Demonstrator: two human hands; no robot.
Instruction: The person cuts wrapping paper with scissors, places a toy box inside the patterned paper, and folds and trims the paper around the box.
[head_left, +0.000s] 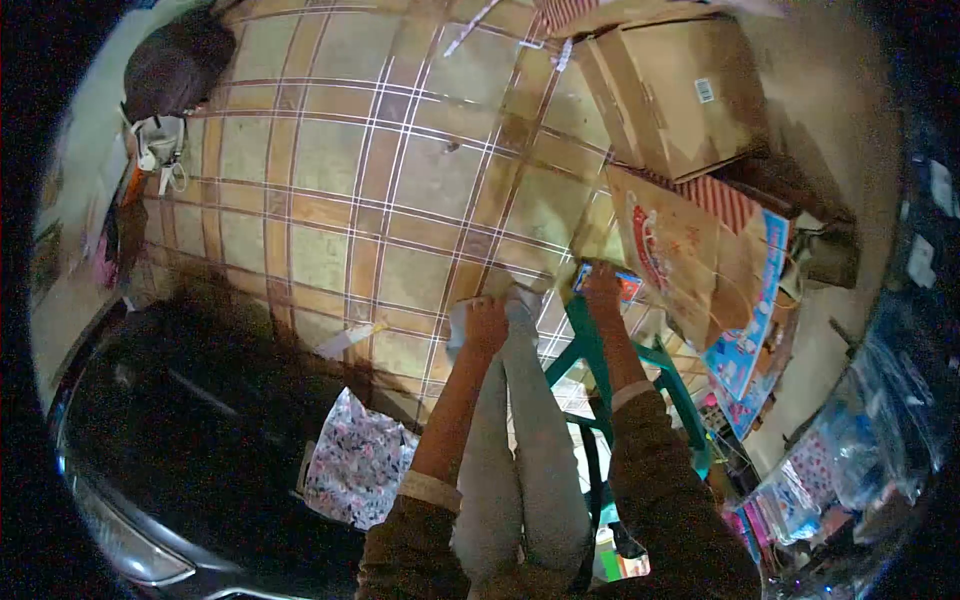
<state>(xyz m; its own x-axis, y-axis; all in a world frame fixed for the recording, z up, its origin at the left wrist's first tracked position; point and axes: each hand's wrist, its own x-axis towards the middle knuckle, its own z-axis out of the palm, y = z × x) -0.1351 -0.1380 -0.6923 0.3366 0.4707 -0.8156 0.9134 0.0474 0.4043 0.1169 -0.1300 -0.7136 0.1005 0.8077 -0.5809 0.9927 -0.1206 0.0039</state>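
Observation:
My left hand (487, 325) hangs down over my grey-trousered lower leg, close to my feet, with no object visible in it. Its fingers look loosely stretched, though dim light blurs them. My right hand (601, 288) is at the far end of a green plastic stool or chair (585, 325). Its fingers are over a small blue and red packet (629, 287), whose edges show on both sides of the hand. My trouser legs (540, 440) run between my two forearms. A large printed cardboard piece (665, 250) leans just right of my right hand.
A plaid floor covering (420, 180) spreads ahead. A big cardboard box (690, 95) stands at upper right. A black car-like body (200, 430) fills the lower left, beside a floral cloth (355, 460). Plastic-wrapped goods (850, 450) lie at right; a dark rounded object (180, 65) sits upper left.

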